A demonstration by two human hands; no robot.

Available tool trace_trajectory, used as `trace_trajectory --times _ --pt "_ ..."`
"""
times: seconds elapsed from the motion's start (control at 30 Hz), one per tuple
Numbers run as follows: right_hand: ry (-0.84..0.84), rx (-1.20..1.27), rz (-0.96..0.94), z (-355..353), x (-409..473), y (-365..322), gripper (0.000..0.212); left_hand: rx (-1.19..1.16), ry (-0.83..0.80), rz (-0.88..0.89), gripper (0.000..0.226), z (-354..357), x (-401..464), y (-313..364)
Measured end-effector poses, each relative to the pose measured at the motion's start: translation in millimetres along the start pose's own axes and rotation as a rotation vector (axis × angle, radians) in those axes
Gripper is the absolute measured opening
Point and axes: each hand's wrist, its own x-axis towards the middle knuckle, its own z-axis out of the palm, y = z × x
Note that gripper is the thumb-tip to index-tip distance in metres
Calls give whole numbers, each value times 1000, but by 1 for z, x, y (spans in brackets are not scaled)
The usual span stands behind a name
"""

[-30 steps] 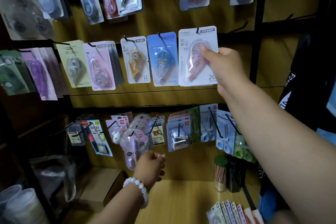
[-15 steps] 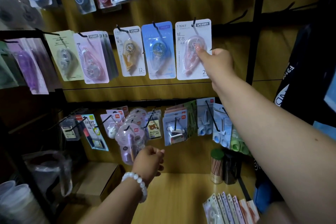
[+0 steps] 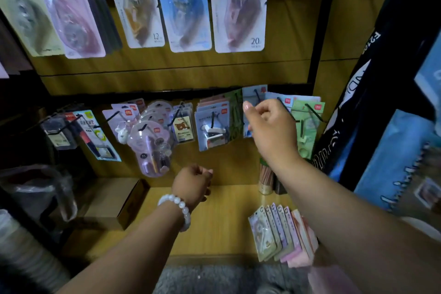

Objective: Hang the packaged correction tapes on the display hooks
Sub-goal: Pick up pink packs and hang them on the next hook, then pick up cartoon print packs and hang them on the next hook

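- Wooden display wall (image 3: 293,38) with black hooks, seen from above a wooden shelf (image 3: 219,224); stock hangs in rows so each card faces the shopper.
- Pink tape (image 3: 238,7): hangs on its hook at the right end of the upper row, just beside the blue tape (image 3: 182,5) and the amber tape (image 3: 137,5). No hand touches it; it looks fully seated, card flat to the wall, though the hook's root is cut off by the frame edge.
- Stack (image 3: 282,231): further packaged tapes stand on edge, leaning together, at the right of the shelf. Judged to be the supply for the next hanging, kept within the right arm's reach.
- Right hand (image 3: 270,129): holds nothing, fingers loosely curled, raised in front of the lower-row packs (image 3: 305,122) and above the stack. Its likely next target is the stack below.
- Left hand (image 3: 193,184): holds nothing that can be seen, fingers curled in, hovering low over the shelf near the round pack (image 3: 151,148). It appears idle, kept clear of the hooks; a bead bracelet (image 3: 177,207) sits on the wrist.
- Pencil tub (image 3: 266,179): stands at the back of the shelf, partly behind the right forearm, near the stack.
- Box (image 3: 114,200): cardboard, at the shelf's left, well apart from the stack.
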Motion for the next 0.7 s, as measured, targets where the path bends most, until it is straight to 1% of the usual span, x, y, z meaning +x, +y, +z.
trace_trajectory --times 0.13,0.27,0.33,0.47,0.57,0.63,0.7 --pt "-156 -168 60 15 -28 48 39 54 -34 -31 19 16 5 -21" --pt "-336 -422 147 28 -31 95 40 151 -66 -45 19 32 11 -42" --pt "-393 -512 218 32 -30 122 41 208 -86 -54 18 40 14 -53" --pt "-389 -589 418 40 -38 174 39 285 -140 -85 15 54 20 -77" --pt "-359 -601 564 46 -52 210 51 334 -177 -82 16 63 27 -96" --pt "-349 -624 640 48 -61 229 54 371 -200 -88 19 68 32 -109" --pt "-343 -678 677 47 -69 247 53 410 -219 -102 20 74 36 -121"
